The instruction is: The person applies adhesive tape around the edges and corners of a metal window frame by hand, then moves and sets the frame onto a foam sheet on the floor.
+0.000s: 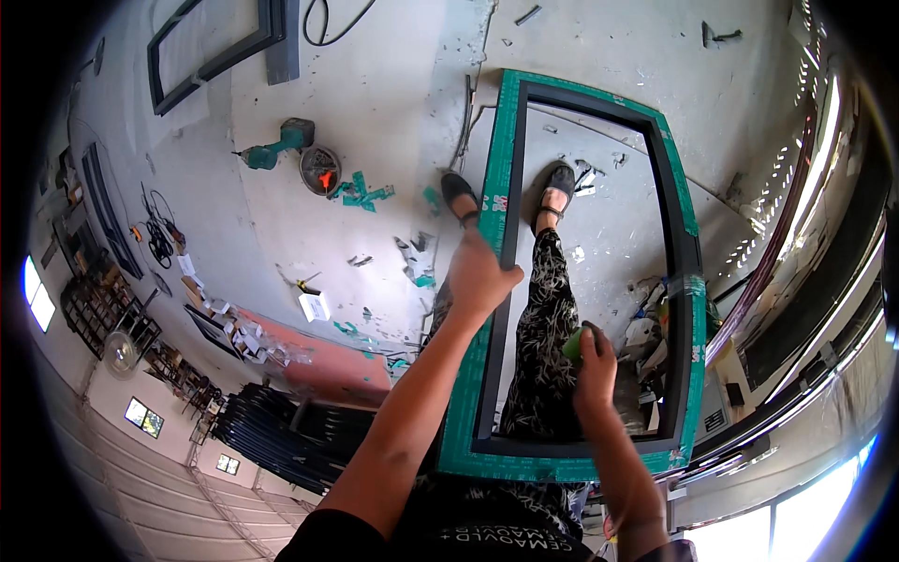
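Observation:
A dark grey rectangular window frame, its faces covered with green printed film, stands tilted in front of me around my right leg. My left hand is closed on its left bar, with the thumb over the inner edge. Inside the frame opening, above my patterned trousers, my right hand grips a small green thing with a dark part. The fingers cover most of it, so its kind is hidden.
A green and black cordless drill lies on the floor beside a round tub of small parts. Torn green film scraps are scattered nearby. Another dark frame lies far left. Dark profiles are stacked at the lower left.

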### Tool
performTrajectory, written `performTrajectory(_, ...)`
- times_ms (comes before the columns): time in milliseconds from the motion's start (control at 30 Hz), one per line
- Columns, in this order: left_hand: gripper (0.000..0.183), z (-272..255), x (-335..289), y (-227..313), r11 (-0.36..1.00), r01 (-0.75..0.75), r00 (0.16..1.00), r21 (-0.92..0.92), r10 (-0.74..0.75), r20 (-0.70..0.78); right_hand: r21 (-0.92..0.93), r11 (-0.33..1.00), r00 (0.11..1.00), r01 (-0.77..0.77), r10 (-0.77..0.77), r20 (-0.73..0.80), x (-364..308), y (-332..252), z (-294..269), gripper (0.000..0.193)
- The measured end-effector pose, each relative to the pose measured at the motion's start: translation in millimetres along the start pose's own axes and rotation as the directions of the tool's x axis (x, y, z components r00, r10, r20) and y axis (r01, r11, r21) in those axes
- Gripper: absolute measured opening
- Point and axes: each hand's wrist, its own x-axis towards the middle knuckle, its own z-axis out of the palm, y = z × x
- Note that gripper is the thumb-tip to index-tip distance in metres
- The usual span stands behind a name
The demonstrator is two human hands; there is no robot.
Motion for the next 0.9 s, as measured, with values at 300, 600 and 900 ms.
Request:
performTrajectory(300, 0.093, 4, -6, 8, 0.997, 0.077, 0.995, 0.012, -0.077, 0.056, 0.22, 0.96, 0.984, -0.173, 0.157, 0.087, -44, 16, 23, 0.037)
performTrajectory(600, 0.093, 2, -3, 11, 0.994, 0.096, 0.99, 0.045, -0.1, 0.102, -0.179, 0.915, 0.765, -0.361, 0.4, 0.505, -59, -11, 24, 0.057)
performTrajectory(900, 0.09, 5, -5, 15, 0.994, 0.104, 0.99, 0.035, -0.107, 0.093, -0.163, 0.808, 0.54, -0.567, 0.514, 0.667, -47, 14, 21, 0.07)
